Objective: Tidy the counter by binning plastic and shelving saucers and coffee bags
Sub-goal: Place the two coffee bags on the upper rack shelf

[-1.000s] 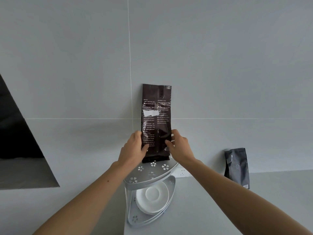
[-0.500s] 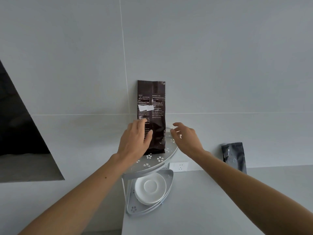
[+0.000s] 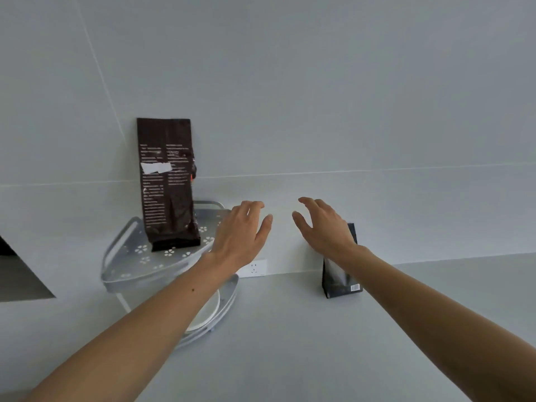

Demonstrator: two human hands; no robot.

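A tall dark brown coffee bag point(image 3: 168, 184) stands upright on the top tier of a grey two-tier corner rack point(image 3: 127, 274), leaning against the wall. White saucers point(image 3: 207, 313) lie on the lower tier, mostly hidden by my left forearm. A smaller black coffee bag point(image 3: 339, 278) stands on the counter against the wall at the right. My left hand point(image 3: 242, 232) hovers open to the right of the brown bag, apart from it. My right hand point(image 3: 323, 226) is open too, in front of the black bag's top, holding nothing.
A white wall socket point(image 3: 253, 268) sits between the rack and the black bag. The grey counter point(image 3: 290, 343) runs along the tiled wall. A dark opening point(image 3: 17, 274) shows at the far left.
Both hands have let go of the brown coffee bag, which stays on the rack's top tier. They have moved right, toward the black bag, and the view has shifted right.
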